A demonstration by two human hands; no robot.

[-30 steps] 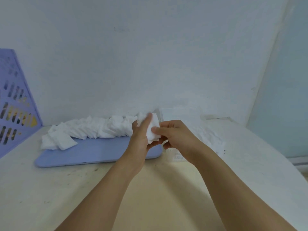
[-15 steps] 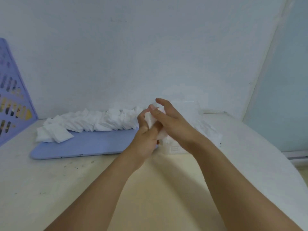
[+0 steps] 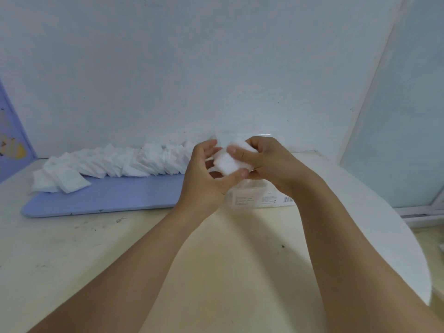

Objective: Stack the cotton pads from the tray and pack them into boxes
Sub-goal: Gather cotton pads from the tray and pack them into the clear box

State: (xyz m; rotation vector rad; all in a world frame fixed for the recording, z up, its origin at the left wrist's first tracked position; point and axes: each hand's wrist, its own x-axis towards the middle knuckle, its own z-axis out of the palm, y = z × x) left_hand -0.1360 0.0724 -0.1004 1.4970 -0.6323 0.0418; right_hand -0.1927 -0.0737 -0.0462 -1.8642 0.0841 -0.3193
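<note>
**Stacking step in hand, above the box**

Pads are being squared into a small stack [image 3: 227,162], which both hands hold just above the clear box [image 3: 254,197]. The step looks like the tidying of a stack before packing; the packing itself is not yet done for this bundle.

The left hand [image 3: 206,174] cups the stack from the left and below, thumb under its lower edge, fingers half curled and loose behind it. The right hand [image 3: 262,162] closes on the stack from the right, its fingers pressed on the near face. Both forearms reach forward over the worktop [image 3: 144,248] and meet over the box.

To the left of the box lies the blue tray [image 3: 108,195], and a long row of loose cotton pads [image 3: 115,162] leans along its far side, so much of the work probably remains. A purple basket [image 3: 12,138] stands far left of the box, at the edge of view.

The next move probably calls for lowering the stack straight into the box, with the edges kept aligned, since soft pads can slide or fan out when the grip loosens.
</note>
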